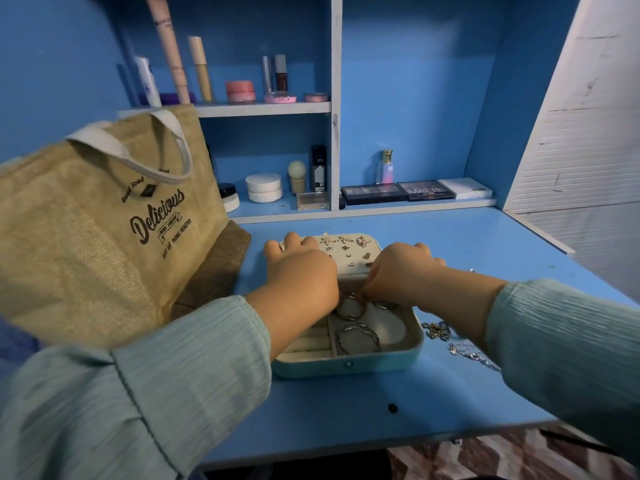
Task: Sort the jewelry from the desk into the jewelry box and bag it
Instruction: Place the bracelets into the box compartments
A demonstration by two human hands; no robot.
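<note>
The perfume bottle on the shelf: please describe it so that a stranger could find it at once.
Look at the blue shelf unit behind the desk, right compartment, bottom level. The perfume bottle stands upright behind the dark eyeshadow palettes. It alone there is tall and clear, with a gold cap and pinkish liquid.

Both hands crowd the open jewelry box [349, 363] near the middle of the desk [346, 410], the left hand [301, 271] over its left half, the right hand [401, 271] at the hinge. Along the desk's left edge the burlap bag [104, 230] stands tall, walling off that side. Toward the right edge, loose chains [460, 344] lie just beside the box. The front edge lies bare, and the back right corner is open below the shelf [363, 209].
</note>
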